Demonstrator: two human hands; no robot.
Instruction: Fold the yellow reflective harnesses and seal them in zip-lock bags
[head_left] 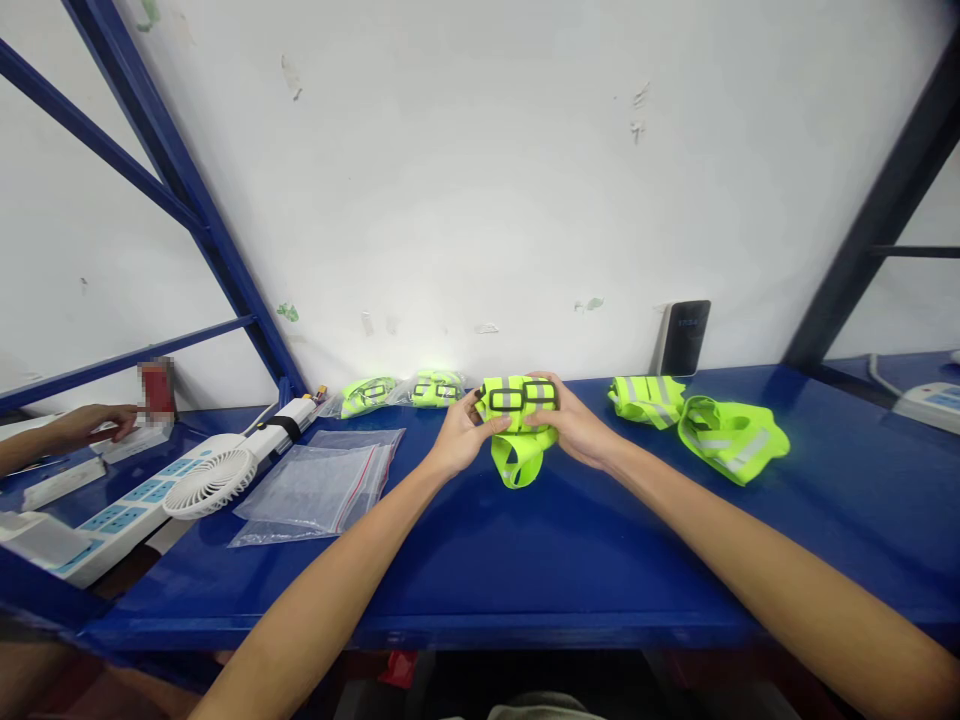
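Left hand (463, 436), right hand (573, 428) — both grip the neon strap bundle (517, 412), its loop (532, 457) dangling over the blue table (570, 560)!

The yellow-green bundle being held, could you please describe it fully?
The yellow-green bundle looks like folded fabric with pale grey strips. Two black, rounded rectangular frames sit side by side on its near face; a loop hangs below. The left grip and right grip hold it from both sides over the blue table; any table contact is unclear.
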